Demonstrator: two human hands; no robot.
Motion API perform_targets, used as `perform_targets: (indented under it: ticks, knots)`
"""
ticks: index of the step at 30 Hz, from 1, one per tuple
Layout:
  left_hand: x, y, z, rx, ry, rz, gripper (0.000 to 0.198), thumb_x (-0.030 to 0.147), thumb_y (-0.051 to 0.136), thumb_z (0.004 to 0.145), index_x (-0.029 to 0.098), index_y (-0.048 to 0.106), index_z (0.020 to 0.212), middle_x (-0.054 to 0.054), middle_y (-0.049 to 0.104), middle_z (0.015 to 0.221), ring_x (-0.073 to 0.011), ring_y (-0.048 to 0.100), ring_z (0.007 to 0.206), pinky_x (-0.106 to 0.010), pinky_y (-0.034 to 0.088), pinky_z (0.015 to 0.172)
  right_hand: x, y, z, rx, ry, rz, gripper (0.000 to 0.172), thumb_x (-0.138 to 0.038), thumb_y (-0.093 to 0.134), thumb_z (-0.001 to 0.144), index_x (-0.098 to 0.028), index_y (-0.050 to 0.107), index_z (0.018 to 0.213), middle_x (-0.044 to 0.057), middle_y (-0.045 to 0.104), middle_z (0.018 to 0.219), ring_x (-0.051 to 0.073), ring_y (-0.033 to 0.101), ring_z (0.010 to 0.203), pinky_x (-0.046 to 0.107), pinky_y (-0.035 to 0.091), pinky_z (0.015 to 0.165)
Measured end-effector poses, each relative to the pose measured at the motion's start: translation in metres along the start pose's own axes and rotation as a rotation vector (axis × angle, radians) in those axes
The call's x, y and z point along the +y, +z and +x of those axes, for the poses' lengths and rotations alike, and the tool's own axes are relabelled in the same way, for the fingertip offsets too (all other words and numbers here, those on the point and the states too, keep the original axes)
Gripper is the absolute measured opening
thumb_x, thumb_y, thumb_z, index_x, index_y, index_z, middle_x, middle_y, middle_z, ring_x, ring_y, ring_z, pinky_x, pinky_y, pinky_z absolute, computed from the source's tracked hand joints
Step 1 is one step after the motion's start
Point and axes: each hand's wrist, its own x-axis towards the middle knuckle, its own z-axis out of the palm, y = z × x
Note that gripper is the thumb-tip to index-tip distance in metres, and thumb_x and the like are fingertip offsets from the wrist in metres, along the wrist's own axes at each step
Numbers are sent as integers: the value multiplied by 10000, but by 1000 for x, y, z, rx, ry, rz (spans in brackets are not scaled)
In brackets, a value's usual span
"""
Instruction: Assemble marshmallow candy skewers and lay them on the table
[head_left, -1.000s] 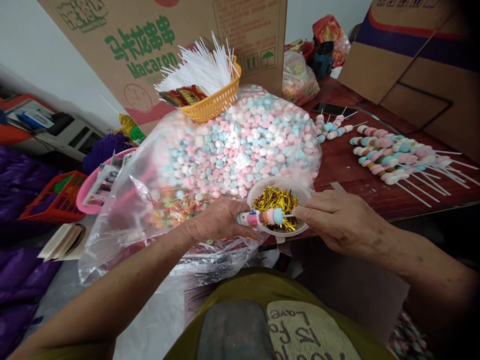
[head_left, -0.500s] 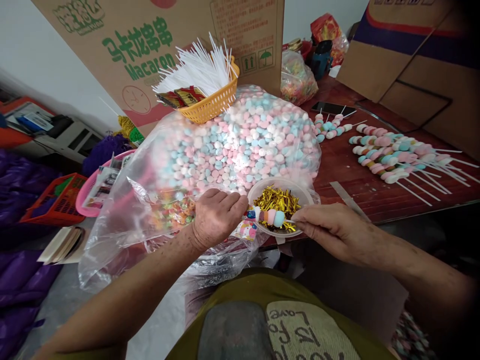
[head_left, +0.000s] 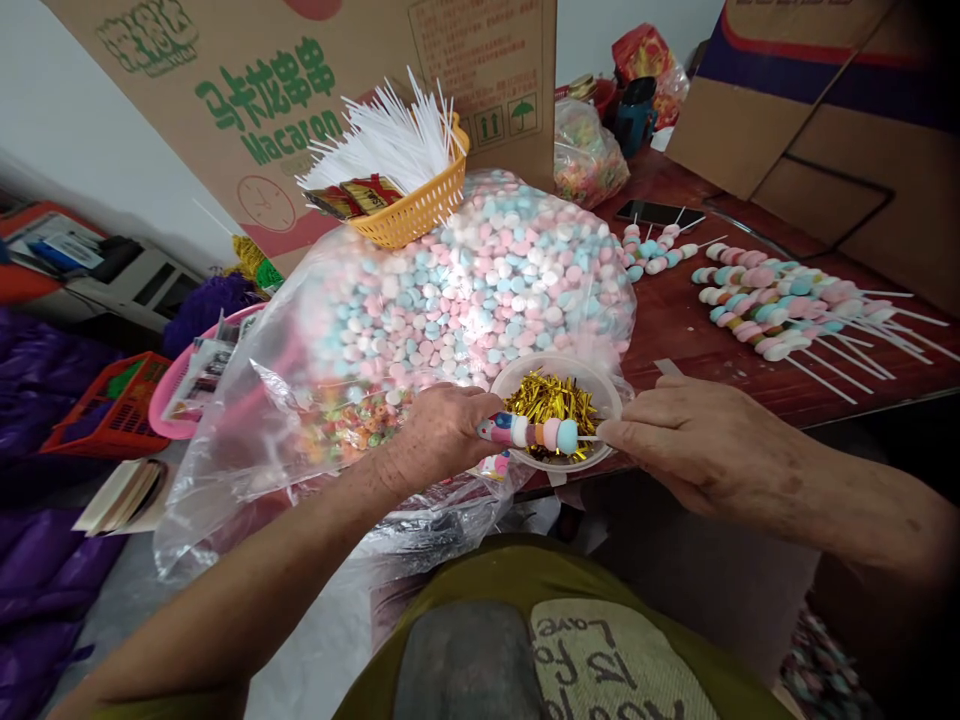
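Between my two hands a marshmallow skewer (head_left: pixel 551 436) lies level, with blue, pink, white, orange and brown pieces on a white stick. My left hand (head_left: pixel 442 428) is closed on its left end, where a blue and pink printed piece (head_left: pixel 506 429) sticks out from the fingers. On the right, my right hand (head_left: pixel 686 440) pinches the bare stick. Just under the skewer stands a clear plastic bowl (head_left: pixel 606 388) of gold twist ties (head_left: pixel 553 395). Behind the bowl spreads a big clear bag of pink, blue and white marshmallows (head_left: pixel 480 290).
A yellow basket (head_left: pixel 412 215) of white sticks (head_left: pixel 394 140) rests on the bag. Finished-looking skewers (head_left: pixel 787 300) are piled at the right of the red table (head_left: pixel 667 310), near a phone (head_left: pixel 660 214). Cardboard boxes (head_left: pixel 480 50) stand behind; a pink basin (head_left: pixel 172 400) is at left.
My left hand has turned and more of the printed piece shows at its fingers. My right hand has shifted slightly right along with the skewer. The view has moved a little.
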Motion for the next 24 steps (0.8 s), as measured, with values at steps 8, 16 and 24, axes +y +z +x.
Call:
perform_targets:
  ticks: [8,16,24]
  knots:
    - [-1,4,-4,131,219,-357,347,438,627,807,176,670,1032,-49,731,812,-135,645,673,-245,476,619,-1,-1,-6,108,1,13,173,-110,428,851,-185,584,865,44,647,755,163,554,653,313,373,668]
    - [17,2,6,-205,21,-554,625,383,744,696,199,552,1262,-33,709,916,-174,632,794,-289,480,738,-7,12,9,96,-80,-57,195,-91,397,842,-181,561,786,45,641,720,174,533,630,324,323,601]
    - [-21,-22,8,-705,-51,-979,826,313,799,616,238,423,1348,-76,621,1186,-220,571,1082,-294,482,825,1,19,-3,300,-113,-93,170,-135,458,891,-164,558,1026,52,650,792,164,510,681,333,352,622]
